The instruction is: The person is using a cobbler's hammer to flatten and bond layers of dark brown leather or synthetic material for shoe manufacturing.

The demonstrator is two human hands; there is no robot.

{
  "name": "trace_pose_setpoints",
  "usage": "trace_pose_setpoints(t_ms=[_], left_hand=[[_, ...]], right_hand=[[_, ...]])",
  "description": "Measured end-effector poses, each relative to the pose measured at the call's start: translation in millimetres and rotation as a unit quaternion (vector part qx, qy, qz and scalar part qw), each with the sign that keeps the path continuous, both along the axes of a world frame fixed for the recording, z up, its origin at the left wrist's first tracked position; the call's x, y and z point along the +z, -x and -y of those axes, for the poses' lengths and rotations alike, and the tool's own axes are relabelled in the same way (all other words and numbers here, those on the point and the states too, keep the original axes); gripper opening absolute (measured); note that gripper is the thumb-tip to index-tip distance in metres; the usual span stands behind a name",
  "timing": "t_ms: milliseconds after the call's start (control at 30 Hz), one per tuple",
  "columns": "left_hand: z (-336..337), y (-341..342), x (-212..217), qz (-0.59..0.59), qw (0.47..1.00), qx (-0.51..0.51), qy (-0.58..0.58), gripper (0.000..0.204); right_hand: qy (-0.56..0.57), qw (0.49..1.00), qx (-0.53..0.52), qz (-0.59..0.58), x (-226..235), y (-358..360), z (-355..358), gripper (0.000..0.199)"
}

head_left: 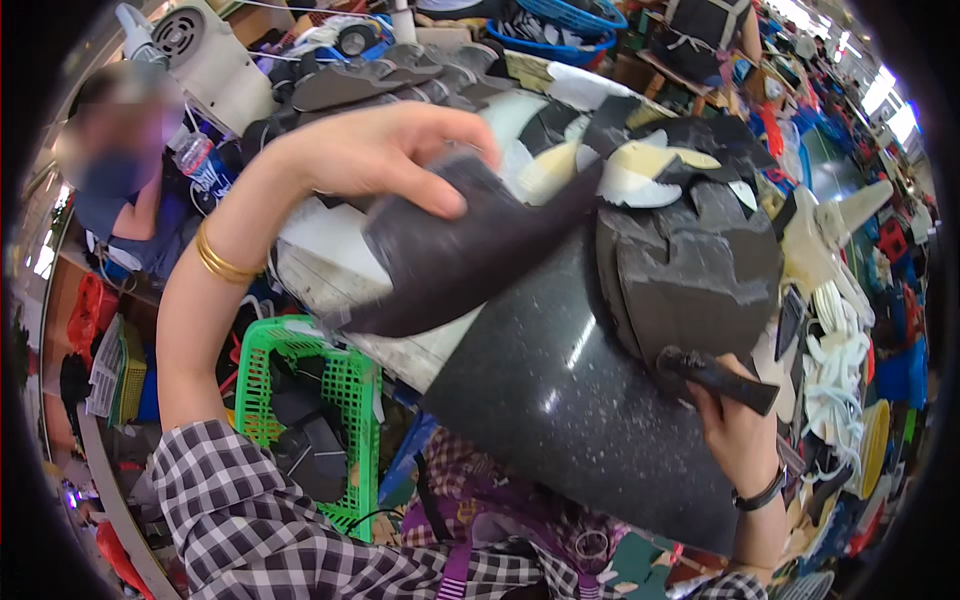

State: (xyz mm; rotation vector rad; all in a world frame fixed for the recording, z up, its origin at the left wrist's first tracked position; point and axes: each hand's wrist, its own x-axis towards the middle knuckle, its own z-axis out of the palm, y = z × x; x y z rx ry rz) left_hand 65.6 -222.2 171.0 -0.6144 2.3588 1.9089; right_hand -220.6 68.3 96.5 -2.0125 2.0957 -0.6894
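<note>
My left hand [390, 155] is raised over the work table, its thumb and fingers closed on a curved dark shoe-upper piece [440, 265]. The piece is blurred and hangs over the near edge of the white board. Lower right, my right hand [735, 420] grips a short dark tool [725, 382] with a squared end; its exact kind I cannot make out. That hand is beside a stack of dark grey cut pieces [695, 265]. Both lie at the edge of a shiny black slab [570, 390] in front of me.
A green plastic basket [370, 430] with dark pieces stands low at left. More dark pieces [370, 80] are heaped at the back. Pale yellow and white scraps [645, 170] lie behind the stack; white strips [835, 370] lie right. Another person [125, 170] sits at far left.
</note>
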Motion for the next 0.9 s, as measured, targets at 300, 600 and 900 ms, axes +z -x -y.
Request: trace_pose_setpoints(t_ms=[300, 600, 900], left_hand=[[-167.2, 62.3, -126.7, -0.054, 0.976, -0.21, 0.014, 0.031], [-171.8, 77.4, -151.0, -0.128, 0.904, -0.134, 0.386, 0.036], [-146.5, 91.2, -171.0, -0.231, 0.878, -0.203, 0.368, 0.016]], right_hand=[[0.017, 0.999, -0.027, 0.038, 27.3, -2.4, -33.4, 0.015], [-0.126, 0.978, 0.157, 0.052, -16.0, -20.5, -45.1, 0.023], [-0.179, 0.968, 0.134, 0.111, -21.4, -15.9, -48.9, 0.022]])
